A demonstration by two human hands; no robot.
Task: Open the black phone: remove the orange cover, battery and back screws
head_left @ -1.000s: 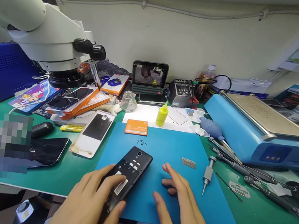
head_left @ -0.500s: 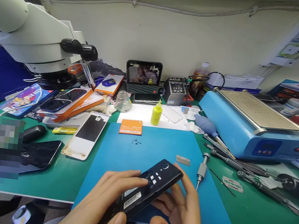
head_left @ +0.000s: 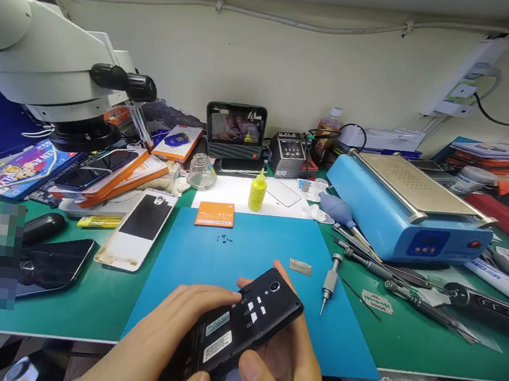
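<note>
A black smartphone [head_left: 242, 325] is tilted above the front of the blue mat [head_left: 190, 257], its back facing up with the cover off. White labels and a camera lens show on it. My left hand [head_left: 162, 334] grips the lower left end, fingers along the far edge and thumb on the near one. My right hand [head_left: 294, 356] cradles the upper end from beneath and the right, its thumb at the near edge. An orange battery [head_left: 215, 215] and several tiny black screws [head_left: 224, 239] lie on the mat beyond, with a grey screwdriver [head_left: 330, 280] to the right.
A white phone [head_left: 138, 232] and a microscope [head_left: 77, 82] are at left. The yellow bottle [head_left: 257, 192] stands behind the mat. At right are a blue heating machine [head_left: 400, 214], tweezers [head_left: 429, 311] and a razor blade [head_left: 377, 302]. A small metal strip [head_left: 301, 266] lies on the mat.
My right hand has closed in on the phone, its thumb now at the near edge. The phone's back has turned more toward me. The whole view has shifted slightly.
</note>
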